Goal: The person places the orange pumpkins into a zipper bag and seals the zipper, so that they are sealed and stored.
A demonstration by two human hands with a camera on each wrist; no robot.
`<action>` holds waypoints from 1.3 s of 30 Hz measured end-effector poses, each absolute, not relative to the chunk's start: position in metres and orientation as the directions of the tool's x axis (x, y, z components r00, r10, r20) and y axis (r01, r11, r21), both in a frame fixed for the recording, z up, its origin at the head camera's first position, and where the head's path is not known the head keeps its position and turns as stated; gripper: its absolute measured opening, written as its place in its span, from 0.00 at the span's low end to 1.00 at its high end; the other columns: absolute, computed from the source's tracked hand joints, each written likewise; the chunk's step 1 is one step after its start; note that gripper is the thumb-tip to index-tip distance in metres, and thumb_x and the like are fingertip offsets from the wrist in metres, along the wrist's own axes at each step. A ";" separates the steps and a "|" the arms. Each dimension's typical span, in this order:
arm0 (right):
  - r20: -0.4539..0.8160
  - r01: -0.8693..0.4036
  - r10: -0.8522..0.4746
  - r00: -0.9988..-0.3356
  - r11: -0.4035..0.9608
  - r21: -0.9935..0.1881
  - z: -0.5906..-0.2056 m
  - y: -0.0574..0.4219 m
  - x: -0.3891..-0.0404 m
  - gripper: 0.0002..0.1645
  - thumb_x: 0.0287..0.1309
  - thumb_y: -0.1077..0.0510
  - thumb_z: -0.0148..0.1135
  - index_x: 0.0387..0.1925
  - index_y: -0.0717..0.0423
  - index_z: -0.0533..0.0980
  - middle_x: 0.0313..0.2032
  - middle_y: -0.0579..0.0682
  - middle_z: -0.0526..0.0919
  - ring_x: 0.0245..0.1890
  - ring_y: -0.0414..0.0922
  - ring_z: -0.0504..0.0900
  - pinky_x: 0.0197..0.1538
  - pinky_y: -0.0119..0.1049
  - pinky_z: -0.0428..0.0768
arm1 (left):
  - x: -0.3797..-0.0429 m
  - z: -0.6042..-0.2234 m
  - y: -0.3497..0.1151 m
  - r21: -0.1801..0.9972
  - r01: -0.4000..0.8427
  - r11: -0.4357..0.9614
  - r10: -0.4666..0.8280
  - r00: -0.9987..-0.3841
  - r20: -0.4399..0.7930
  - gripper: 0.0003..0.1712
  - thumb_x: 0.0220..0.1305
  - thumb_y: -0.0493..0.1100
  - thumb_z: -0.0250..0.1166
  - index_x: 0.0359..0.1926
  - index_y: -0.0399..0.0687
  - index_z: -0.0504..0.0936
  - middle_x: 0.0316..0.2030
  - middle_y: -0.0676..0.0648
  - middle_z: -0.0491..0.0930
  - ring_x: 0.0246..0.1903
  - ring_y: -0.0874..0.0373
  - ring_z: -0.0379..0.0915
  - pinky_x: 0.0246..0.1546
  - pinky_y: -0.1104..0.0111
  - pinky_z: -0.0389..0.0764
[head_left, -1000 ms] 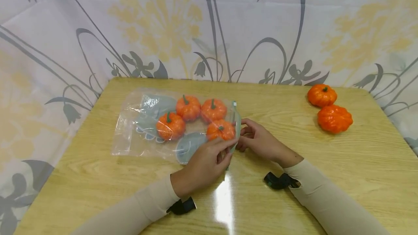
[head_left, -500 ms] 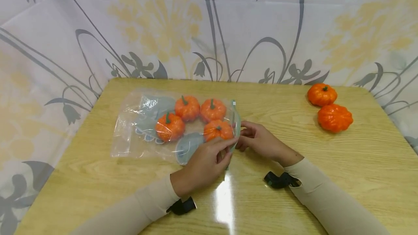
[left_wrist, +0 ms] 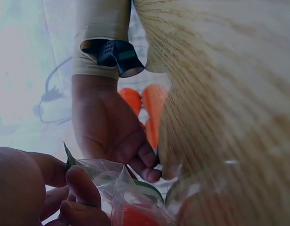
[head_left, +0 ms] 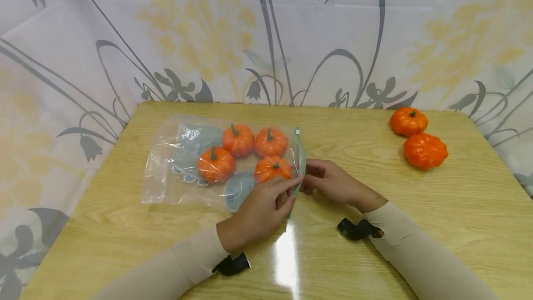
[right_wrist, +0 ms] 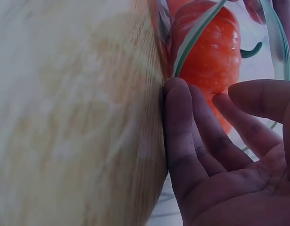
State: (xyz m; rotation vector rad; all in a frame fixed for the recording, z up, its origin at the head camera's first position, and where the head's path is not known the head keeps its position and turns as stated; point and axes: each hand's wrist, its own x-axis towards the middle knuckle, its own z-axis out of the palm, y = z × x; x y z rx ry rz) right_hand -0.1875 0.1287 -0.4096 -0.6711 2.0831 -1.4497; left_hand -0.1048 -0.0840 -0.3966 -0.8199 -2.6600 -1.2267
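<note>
Bag (head_left: 189,147) with four pumpkins (head_left: 238,141) inside

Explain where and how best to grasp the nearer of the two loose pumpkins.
Probably round the left and right sides of the nearer loose pumpkin, the right hand coming from above and the near side: its body is broad and ribbed, no stem shows to pinch, and the farther loose pumpkin sits close behind.

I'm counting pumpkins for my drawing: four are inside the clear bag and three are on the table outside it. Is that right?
Not quite: only two pumpkins are on the table outside the clear bag, not three. The head view shows this. The four pumpkins inside are right.
</note>
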 end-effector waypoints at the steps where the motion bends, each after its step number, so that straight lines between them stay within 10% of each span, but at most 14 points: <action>1: -0.129 -0.107 -0.645 -0.753 0.314 -0.943 -0.410 0.129 -0.188 0.17 0.73 0.60 0.52 0.58 0.61 0.76 0.38 0.55 0.83 0.37 0.47 0.82 0.42 0.37 0.83 | -0.105 -0.397 -0.084 0.678 0.508 0.531 0.430 -0.851 0.301 0.23 0.68 0.36 0.61 0.63 0.44 0.79 0.29 0.54 0.73 0.24 0.69 0.64 0.24 0.78 0.70; 39: 0.124 -0.413 -0.459 -0.880 0.609 -0.677 -0.395 0.179 -0.167 0.11 0.68 0.62 0.60 0.47 0.57 0.83 0.41 0.51 0.88 0.34 0.38 0.83 0.37 0.30 0.81 | -0.106 -0.396 -0.085 0.688 0.500 0.526 0.451 -0.850 0.273 0.23 0.70 0.37 0.60 0.64 0.42 0.77 0.35 0.54 0.77 0.26 0.69 0.65 0.26 0.78 0.71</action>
